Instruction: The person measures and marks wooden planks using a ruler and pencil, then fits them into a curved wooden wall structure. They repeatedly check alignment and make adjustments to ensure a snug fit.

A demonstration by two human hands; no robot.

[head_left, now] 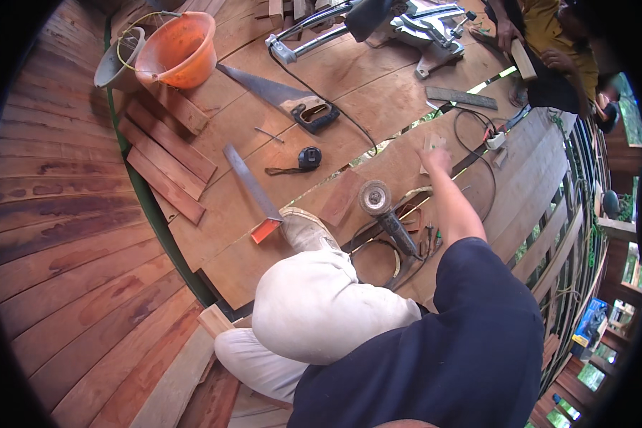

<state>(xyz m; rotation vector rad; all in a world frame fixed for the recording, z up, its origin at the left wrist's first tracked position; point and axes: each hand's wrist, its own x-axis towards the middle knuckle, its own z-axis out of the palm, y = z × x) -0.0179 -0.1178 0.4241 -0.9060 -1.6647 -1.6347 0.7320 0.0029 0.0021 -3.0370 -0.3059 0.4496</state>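
My right arm reaches forward, and my right hand (pixel 437 155) is closed on a small pale wood piece (pixel 426 151), held low over the plywood floor (pixel 399 160). Its exact shape is partly covered by my fingers. My left hand is out of view. Nearer to me than the right hand lies an angle grinder (pixel 391 221) with a round disc, and beside it a reddish wood offcut (pixel 342 197). A try square (pixel 254 189) with an orange handle rests by my shoe. Farther off are a black tape measure (pixel 309 158) and a handsaw (pixel 282 96).
An orange bucket (pixel 182 53) and a grey bucket (pixel 114 65) stand far left, near several reddish boards (pixel 165 167). A mitre saw (pixel 428 32) stands at the far side. Another person at far right holds a wood block (pixel 523 60). Cables (pixel 486 171) cross the floor by slatted gaps.
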